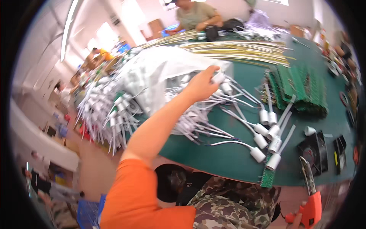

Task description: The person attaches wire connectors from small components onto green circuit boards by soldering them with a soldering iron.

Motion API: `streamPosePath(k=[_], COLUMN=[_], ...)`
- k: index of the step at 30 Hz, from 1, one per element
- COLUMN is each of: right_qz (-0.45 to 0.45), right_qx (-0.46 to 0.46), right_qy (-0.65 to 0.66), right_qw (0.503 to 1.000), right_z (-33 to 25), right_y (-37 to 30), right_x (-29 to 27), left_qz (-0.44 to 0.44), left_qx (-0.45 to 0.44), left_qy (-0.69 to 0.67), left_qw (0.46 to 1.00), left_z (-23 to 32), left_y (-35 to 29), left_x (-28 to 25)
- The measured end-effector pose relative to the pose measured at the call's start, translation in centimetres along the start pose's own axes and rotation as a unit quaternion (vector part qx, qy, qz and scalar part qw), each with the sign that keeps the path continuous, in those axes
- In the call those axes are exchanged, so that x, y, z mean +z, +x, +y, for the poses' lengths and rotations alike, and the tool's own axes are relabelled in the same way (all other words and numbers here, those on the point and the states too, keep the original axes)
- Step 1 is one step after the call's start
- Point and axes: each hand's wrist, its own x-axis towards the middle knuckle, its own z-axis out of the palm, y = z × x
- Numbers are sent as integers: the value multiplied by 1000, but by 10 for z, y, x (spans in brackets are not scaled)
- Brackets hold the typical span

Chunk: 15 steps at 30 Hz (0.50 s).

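My left hand [203, 84] reaches across the table to the mouth of a white bag, its fingers closed around a white cylindrical connector [218, 78]. More such connectors with white cables lie beside it and spill out of the white bag [156, 65]. At the lower right my right hand [294, 220], partly cut off by the picture's edge, grips a red pistol-shaped soldering gun [313, 209] with its metal tip pointing up. Several white connectors [257, 154] lie in a group nearer to me. Under the nearest one sits a narrow green circuit board [268, 177].
Stacked green circuit boards [295, 87] stand at the right of the green table [202, 158]. A black fan [314, 152] is near its right front edge. Long yellow and white wires [236, 51] lie at the back, where another person [196, 15] sits. Bundled cabled connectors [101, 103] fill the left.
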Motion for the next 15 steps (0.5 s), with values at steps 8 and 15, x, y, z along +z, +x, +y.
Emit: streamPosePath(k=[8,15], right_qz=[-13,-33], right_qx=[-60,-94], right_qy=[-13,-19], right_qw=[998,995], right_z=[16,10], right_y=[-6,-19], right_x=[13,9], left_qz=[-57,-14], left_qx=[257,361], left_qy=[-83,1], left_qw=[961,932], left_z=[110,140], left_y=[-79,-91], left_x=[-1,3])
